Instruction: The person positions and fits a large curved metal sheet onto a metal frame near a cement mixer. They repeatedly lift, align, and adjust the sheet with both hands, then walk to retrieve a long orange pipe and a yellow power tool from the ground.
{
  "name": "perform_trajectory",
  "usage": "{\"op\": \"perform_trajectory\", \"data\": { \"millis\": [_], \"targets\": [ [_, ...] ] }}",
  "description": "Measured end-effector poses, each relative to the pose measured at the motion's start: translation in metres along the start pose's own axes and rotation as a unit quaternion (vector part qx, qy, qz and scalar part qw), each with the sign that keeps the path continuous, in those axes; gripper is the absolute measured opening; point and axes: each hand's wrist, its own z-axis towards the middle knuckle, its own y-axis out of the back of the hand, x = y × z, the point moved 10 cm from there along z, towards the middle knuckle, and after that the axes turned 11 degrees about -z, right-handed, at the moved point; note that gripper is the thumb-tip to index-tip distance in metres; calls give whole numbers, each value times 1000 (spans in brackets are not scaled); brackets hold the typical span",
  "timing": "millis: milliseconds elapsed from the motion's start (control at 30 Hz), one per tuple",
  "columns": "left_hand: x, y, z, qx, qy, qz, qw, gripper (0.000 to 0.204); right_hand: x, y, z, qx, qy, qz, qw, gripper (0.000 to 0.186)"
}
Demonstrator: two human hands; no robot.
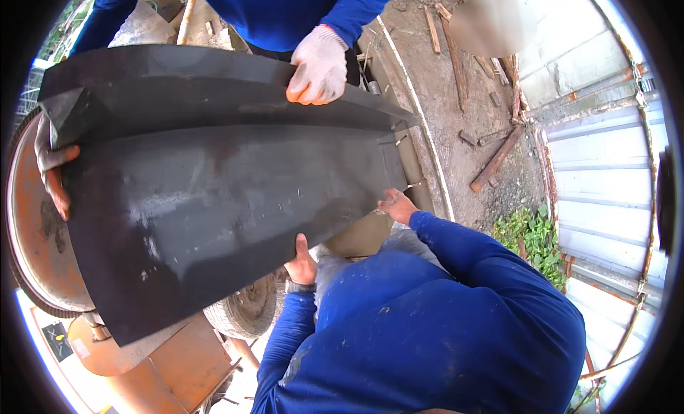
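Dark sheet (235, 179) gripped from several sides

At the near edge, the sheet is clamped by the bare left hand (302, 264), thumb uppermost; by the bare right hand (400, 206) it is gripped near the right end. The fingers beneath are hidden. Should one grip be loosened, or one side be raised faster than the other, the sheet could be tipped and bare skin cut by its edge. If it were swung leftward, its corner could be caught on the rusty drum (43, 229).

The sheet is held between two people, above a wheel (246, 311) and beside the drum; whether the drum is touched cannot be told. Its near-black face is marked by pale scuffs and scratches, and a long bend is seen toward the far side. The far left corner is folded.

The far edge is gripped by a gloved hand (317, 66), the left end by another gloved hand (53, 164). Farther off, wood (495, 161) is scattered before a pale fence (602, 179).
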Motion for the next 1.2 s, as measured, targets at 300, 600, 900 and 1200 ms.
{"op": "perform_trajectory", "data": {
  "millis": [300,600,900,1200],
  "targets": [
    [39,4,-3,-78,79,11,994,29,23,22,46,-13,-6,29,999,61],
    [105,-20,-8,-116,118,17,986,31,-64,-130,29,122,2,3,993,57],
    [141,-18,-10,-118,160,-2,980,28,-99,-163,25,77,-324,394,857,74],
    [160,6,6,-148,136,27,979,30,-79,-190,58,3,-368,528,765,26]
  ]
}}
